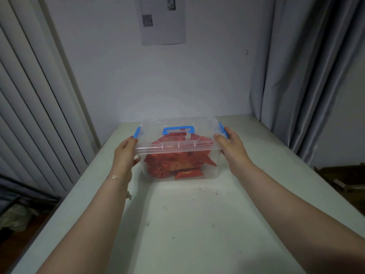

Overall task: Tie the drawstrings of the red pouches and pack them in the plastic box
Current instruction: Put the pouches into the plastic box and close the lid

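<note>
1. Left hand point(124, 155) and right hand point(233, 149): fingers holding the plastic box point(177, 155) by its ends, on the worktop point(187, 224).
2. Red pouches point(177, 167) lie inside, lid on (packing apparently complete).
3. Next: check the blue latches point(136, 132).

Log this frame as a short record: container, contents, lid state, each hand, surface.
container: clear plastic box with blue handle and blue side latches
contents: red pouches inside
lid: lid on the box
left hand: left hand grips the box's left side
right hand: right hand grips the right side by the latch
surface: white table, box standing on it
</note>
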The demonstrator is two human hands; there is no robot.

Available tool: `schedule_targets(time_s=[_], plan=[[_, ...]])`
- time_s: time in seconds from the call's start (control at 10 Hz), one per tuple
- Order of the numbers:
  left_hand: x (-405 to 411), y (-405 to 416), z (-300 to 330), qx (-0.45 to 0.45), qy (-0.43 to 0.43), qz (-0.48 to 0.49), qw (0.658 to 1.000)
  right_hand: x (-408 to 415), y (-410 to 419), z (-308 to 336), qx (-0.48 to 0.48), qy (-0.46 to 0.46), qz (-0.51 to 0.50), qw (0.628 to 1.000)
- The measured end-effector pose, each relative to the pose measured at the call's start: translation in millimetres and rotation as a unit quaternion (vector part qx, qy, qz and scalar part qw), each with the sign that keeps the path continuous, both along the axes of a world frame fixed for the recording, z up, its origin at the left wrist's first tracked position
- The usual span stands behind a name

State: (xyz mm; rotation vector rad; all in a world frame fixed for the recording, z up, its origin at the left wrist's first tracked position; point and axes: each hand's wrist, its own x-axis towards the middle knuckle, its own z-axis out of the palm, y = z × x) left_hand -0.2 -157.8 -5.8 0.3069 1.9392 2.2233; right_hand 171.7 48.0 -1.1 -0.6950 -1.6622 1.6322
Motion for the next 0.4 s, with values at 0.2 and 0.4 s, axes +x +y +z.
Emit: schedule_targets(time_s=[0.2,0.4], plan=[[2,-4,-1,0.015,0.015,-0.015,1.000,4,5,2,0.064,-0.042,0.006,0.997],[16,-11,-53,0.033,-0.056,0.044,0.997,14,-12,20,0.254,-0.179,-0.043,0.950]])
